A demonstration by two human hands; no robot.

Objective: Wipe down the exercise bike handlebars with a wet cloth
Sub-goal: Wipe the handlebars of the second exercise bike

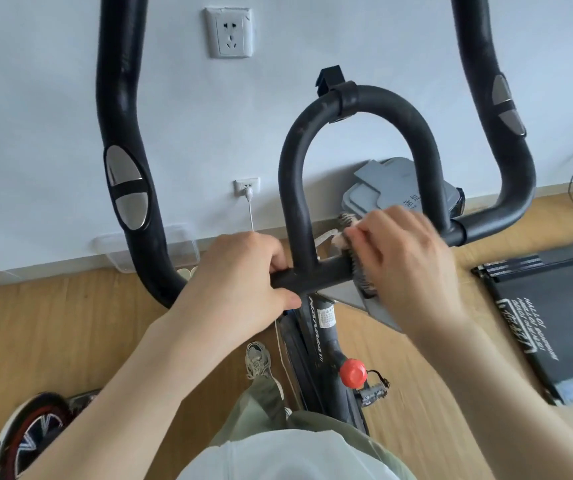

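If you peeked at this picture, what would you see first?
The big black handlebars looping up in the middle catch the eye first. At their base, the left hand grips them while the right hand holds a striped cloth against the bar. Lower down, a bright red knob stands out.

The handlebars [292, 188] are matte black with shiny silver oval pads [127, 188] on the side bars, and the cloth [359, 275] looks dark-and-pale striped with a pinkish bit. Also the knob [352, 373] is bright red, the floor [53, 323] is light wood grain, the wall [36, 98] pale bluish-white and the trousers [264, 403] olive green.
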